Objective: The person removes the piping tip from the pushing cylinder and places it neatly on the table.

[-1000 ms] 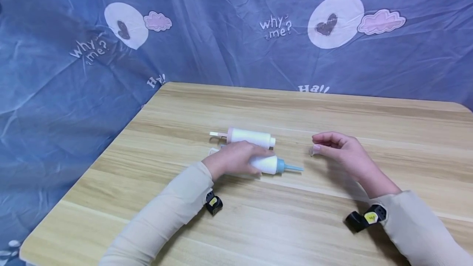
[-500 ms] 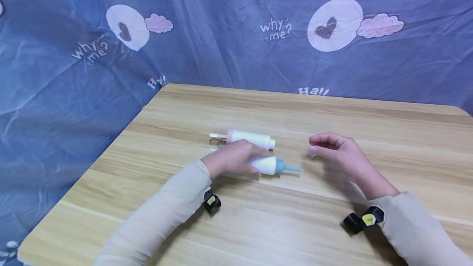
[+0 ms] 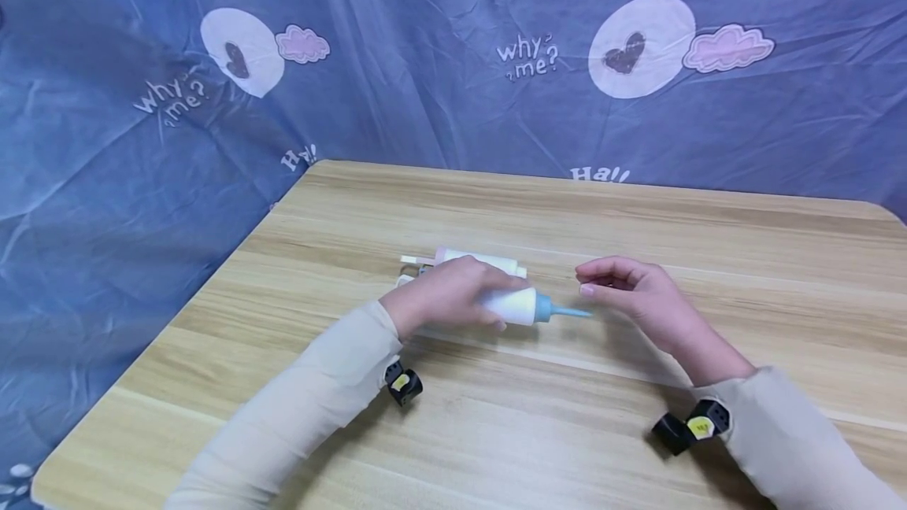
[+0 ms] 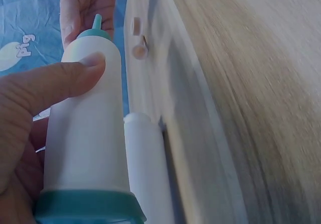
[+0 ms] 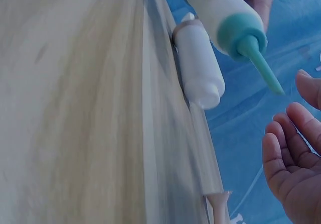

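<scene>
My left hand [image 3: 460,293] grips a white squeeze bottle [image 3: 512,307] with a teal collar and a long teal nozzle [image 3: 567,312]. The left wrist view shows its teal base [image 4: 88,204] and the thumb lying across the white body. The bottle is tilted, nozzle end toward the right hand, a little above the table. My right hand [image 3: 627,290] hovers near the nozzle tip, fingers loosely bent. In the right wrist view its thumb and fingers stand apart with nothing visible between them. Behind the held bottle, a second white bottle [image 3: 489,260] with a pink base lies on the table.
A small pink funnel-shaped piece [image 5: 218,204] rests on the wooden table [image 3: 496,431]; the left wrist view shows it with another small pink piece [image 4: 135,25]. A printed blue cloth [image 3: 425,85] hangs behind the table.
The left hand has lifted the squeeze bottle slightly and tilted its nozzle upward. My right hand has moved left, closer to the nozzle tip.
</scene>
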A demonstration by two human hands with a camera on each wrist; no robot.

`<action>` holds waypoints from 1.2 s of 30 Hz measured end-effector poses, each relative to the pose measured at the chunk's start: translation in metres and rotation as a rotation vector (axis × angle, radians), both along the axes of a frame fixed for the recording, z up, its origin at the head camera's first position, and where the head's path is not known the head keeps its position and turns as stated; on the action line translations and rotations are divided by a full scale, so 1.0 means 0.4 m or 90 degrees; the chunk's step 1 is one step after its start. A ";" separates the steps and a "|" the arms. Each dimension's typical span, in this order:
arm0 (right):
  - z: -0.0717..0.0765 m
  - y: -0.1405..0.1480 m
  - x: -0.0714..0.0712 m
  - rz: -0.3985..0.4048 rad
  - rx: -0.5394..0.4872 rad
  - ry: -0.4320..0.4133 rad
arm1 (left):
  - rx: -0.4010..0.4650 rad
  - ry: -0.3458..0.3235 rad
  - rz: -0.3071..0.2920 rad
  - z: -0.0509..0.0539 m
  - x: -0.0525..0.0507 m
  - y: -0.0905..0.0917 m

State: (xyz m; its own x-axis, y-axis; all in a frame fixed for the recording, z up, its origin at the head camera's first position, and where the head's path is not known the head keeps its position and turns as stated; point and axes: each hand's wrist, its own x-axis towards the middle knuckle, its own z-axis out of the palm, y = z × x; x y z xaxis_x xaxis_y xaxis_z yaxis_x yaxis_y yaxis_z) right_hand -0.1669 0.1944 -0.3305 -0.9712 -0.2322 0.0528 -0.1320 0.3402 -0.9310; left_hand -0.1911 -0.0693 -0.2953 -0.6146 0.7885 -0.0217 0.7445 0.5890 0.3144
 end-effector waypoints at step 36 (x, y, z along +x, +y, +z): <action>-0.005 -0.079 0.054 0.083 -0.012 -0.063 | 0.021 0.021 0.006 0.023 0.039 0.007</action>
